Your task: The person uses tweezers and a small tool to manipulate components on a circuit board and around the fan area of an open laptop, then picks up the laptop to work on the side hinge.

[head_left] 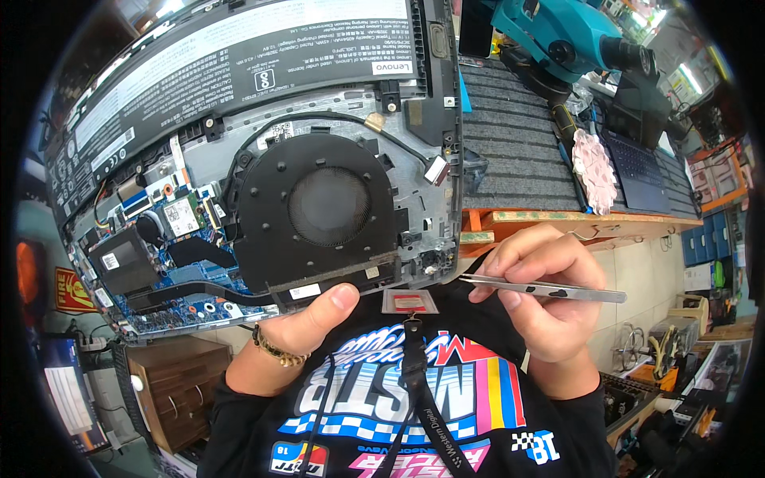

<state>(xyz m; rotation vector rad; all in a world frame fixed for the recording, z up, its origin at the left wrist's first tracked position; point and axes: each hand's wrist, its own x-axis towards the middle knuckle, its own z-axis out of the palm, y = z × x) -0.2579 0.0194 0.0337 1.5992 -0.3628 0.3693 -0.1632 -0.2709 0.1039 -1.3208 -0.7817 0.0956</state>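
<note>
An opened laptop base [263, 199] fills the upper left, tilted up, showing its black battery [239, 56], round fan [279, 223] and blue circuit board [171, 307]. My left hand [307, 323] grips its lower edge, thumb on top and the other fingers hidden behind it. My right hand [542, 327] is closed on metal tweezers [566, 291], held horizontally, their tips just outside the base's lower right corner. Below, a lanyard with a card [410, 301] hangs on my dark printed shirt.
At right, a workbench [558, 219] with a ribbed grey mat [510, 127] holds a teal microscope [558, 40], a dark laptop [637, 167] and crumpled pink material [591, 171]. A wooden cabinet [175, 394] and a screen [68, 390] stand at lower left.
</note>
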